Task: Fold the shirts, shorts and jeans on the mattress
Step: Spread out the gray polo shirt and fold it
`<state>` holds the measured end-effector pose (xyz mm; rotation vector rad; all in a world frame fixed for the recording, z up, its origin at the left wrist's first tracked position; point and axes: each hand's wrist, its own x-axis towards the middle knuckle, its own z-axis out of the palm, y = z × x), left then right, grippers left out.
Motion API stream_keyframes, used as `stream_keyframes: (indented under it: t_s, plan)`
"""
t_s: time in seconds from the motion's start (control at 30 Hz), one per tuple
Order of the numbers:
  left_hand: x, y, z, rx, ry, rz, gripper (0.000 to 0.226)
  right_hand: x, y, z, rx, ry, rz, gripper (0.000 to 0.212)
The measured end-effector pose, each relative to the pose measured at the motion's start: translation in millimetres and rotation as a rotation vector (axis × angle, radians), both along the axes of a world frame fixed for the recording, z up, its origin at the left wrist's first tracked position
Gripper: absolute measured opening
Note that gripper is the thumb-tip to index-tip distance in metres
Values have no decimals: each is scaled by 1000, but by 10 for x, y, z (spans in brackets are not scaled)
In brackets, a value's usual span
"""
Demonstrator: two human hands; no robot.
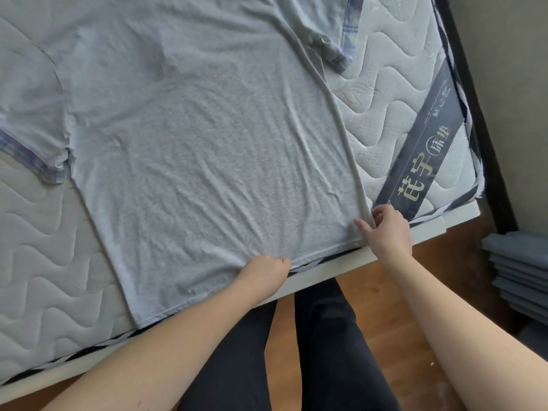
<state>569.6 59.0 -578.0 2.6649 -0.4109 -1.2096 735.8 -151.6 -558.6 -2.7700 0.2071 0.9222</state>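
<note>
A light grey T-shirt lies spread flat on the quilted mattress, its hem along the near edge. Both sleeves have plaid cuffs, one at the left and one at the top right. My left hand grips the hem near its middle, fingers curled into the cloth. My right hand pinches the hem's right corner between thumb and fingers. The fabric puckers toward both hands.
The mattress sits on a white bed frame with a dark label band at its right corner. Wooden floor lies below. A stack of folded grey cloth stands on the right. My dark-trousered legs are against the bed.
</note>
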Motion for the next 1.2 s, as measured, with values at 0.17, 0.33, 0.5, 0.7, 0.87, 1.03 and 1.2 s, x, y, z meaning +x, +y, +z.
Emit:
stream_keyframes:
  t_s: [0.17,0.33,0.5,0.7,0.87,1.03,1.2]
  plan:
    - [333,35,-12,-84,279,55,31,321,357,-35,97,-101,-55,50]
    - [1027,264,86,-155,41,188,38,866,809,-134,332,-122,-29,54]
    - [1994,868,52,-174,-304,486,31,1592,1303,-182,557,-78,-216,69]
    - [2861,1579,-135,41,-401,548,62,2484,1806,-186,668,-110,-564,75]
    - [3436,2028,-245,118,-403,569,73,2943,2028,-151,625,20,-716,46]
    - [4008,2361,-235,83,-462,636,66,3099,2153,-152,697,-105,-473,28]
    - [4429,2579,-260,175,-293,674,77,3117,2378,164,883,-76,-315,7]
